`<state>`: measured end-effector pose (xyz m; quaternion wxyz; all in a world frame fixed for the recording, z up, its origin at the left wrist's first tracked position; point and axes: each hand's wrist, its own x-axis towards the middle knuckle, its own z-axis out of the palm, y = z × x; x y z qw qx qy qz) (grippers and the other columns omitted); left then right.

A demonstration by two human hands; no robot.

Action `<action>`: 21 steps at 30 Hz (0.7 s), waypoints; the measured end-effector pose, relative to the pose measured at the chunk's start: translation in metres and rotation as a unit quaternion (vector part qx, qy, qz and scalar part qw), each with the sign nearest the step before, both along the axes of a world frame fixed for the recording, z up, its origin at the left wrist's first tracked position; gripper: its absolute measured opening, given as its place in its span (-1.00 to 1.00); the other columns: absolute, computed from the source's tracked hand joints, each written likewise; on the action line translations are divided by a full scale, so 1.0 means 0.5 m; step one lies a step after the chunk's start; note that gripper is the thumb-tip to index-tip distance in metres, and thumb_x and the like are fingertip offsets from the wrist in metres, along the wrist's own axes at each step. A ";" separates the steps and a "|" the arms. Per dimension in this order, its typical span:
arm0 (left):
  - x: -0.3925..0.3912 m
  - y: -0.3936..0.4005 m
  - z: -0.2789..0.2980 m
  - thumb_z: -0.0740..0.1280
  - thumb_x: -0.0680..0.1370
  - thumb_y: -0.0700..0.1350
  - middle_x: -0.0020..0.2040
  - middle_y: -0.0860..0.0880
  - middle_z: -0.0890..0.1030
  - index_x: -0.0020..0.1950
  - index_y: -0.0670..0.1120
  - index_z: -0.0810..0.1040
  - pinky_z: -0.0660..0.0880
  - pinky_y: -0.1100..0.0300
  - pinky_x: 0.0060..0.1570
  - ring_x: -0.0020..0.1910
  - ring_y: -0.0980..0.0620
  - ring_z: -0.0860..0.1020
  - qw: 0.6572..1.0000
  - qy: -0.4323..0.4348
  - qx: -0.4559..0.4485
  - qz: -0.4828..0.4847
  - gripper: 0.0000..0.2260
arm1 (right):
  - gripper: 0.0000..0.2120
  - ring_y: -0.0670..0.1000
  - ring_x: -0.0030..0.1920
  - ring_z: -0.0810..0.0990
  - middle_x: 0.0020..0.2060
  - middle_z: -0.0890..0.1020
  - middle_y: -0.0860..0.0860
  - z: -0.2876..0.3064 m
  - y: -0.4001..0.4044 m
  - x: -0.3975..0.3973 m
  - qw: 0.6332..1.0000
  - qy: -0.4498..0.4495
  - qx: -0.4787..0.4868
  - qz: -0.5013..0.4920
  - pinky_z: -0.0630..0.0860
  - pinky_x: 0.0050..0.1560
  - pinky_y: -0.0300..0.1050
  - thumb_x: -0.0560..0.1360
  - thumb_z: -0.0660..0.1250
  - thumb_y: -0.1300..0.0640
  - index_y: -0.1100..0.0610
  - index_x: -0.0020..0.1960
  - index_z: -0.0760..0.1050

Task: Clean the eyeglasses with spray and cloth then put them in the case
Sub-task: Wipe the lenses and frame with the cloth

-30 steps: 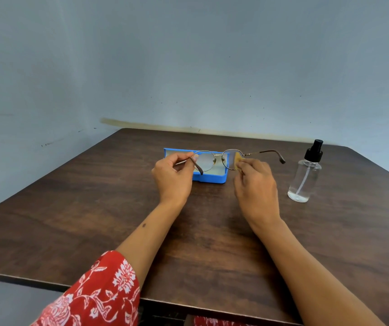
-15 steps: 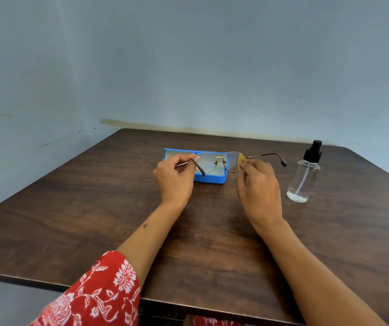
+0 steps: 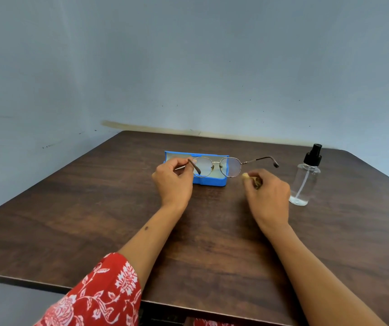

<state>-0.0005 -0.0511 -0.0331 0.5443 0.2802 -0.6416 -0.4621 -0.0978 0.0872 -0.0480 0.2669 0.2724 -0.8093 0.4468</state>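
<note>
Thin metal-framed eyeglasses (image 3: 226, 166) hang in the air over the open blue case (image 3: 208, 181), their temples unfolded. My left hand (image 3: 173, 182) pinches the left temple near its hinge. My right hand (image 3: 267, 194) is a little to the right of and below the right lens, apart from the glasses, its fingers curled round a small yellowish cloth (image 3: 246, 176) that is mostly hidden in the fist. A clear spray bottle (image 3: 305, 182) with a black pump top stands upright on the table just right of my right hand.
The dark wooden table (image 3: 94, 220) has its near edge at the bottom and its left edge running diagonally. Grey walls close in behind and to the left. A red floral sleeve (image 3: 99, 295) covers my left upper arm.
My right hand has come off the right lens with the cloth and moved right and down. My left hand still holds the glasses above the case in about the same place.
</note>
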 end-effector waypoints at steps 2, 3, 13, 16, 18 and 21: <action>-0.002 -0.002 -0.001 0.43 0.43 -0.24 -0.24 -0.06 0.68 -0.20 -0.14 0.66 0.59 0.14 -0.13 -0.26 0.05 0.64 1.000 -0.007 0.003 0.002 -0.97 | -0.85 0.13 -0.20 0.57 -0.24 0.65 0.11 -0.003 0.010 -0.014 0.999 -0.040 -0.028 -0.007 0.28 -0.22 -0.20 0.50 0.28 0.19 0.15 -0.02 0.62; -0.002 -0.002 -0.002 0.43 0.43 -0.23 -0.24 -0.05 0.68 -0.21 -0.14 0.65 0.60 0.12 -0.12 -0.25 0.04 0.65 1.000 -0.010 0.004 0.000 -0.97 | -0.84 0.10 -0.22 0.55 -0.24 0.65 0.11 -0.003 0.012 -0.018 0.998 -0.049 -0.041 0.000 0.24 -0.24 -0.27 0.51 0.27 0.23 0.16 -0.01 0.62; 0.002 0.000 -0.002 0.45 0.43 -0.20 -0.20 -0.06 0.68 -0.10 -0.14 0.67 0.61 0.05 -0.04 -0.17 0.01 0.66 0.999 -0.010 0.033 -0.042 -0.93 | -0.83 0.01 -0.17 0.61 -0.16 0.66 0.07 0.004 0.001 -0.007 0.984 -0.092 -0.113 0.101 0.48 -0.11 -0.26 0.53 0.31 0.10 0.11 0.03 0.64; 0.006 0.002 0.003 0.45 0.43 -0.22 -0.24 -0.08 0.67 -0.04 -0.17 0.65 0.62 0.11 -0.08 -0.21 0.02 0.67 0.994 -0.008 0.067 -0.082 -0.88 | -0.84 0.02 -0.15 0.62 -0.17 0.67 0.06 0.004 0.005 -0.011 0.983 -0.088 -0.124 0.102 0.51 -0.07 -0.16 0.54 0.31 0.07 0.10 -0.02 0.63; 0.010 0.002 0.010 0.45 0.43 -0.23 -0.23 -0.11 0.67 -0.01 -0.21 0.64 0.63 0.15 -0.14 -0.23 0.01 0.67 0.987 -0.008 0.100 -0.123 -0.84 | -0.85 -0.09 -0.19 0.61 -0.22 0.67 0.01 0.006 0.009 -0.011 0.978 -0.104 -0.146 0.105 0.47 -0.12 -0.33 0.54 0.32 0.07 0.10 -0.08 0.62; 0.015 0.005 0.024 0.44 0.42 -0.23 -0.24 -0.12 0.66 -0.02 -0.21 0.62 0.63 0.22 -0.22 -0.30 0.02 0.66 0.972 -0.011 0.149 -0.179 -0.85 | -0.85 -0.23 -0.30 0.58 -0.34 0.64 -0.12 0.011 0.013 -0.012 0.962 -0.146 -0.198 0.118 0.48 -0.16 -0.39 0.52 0.35 0.08 0.10 -0.19 0.61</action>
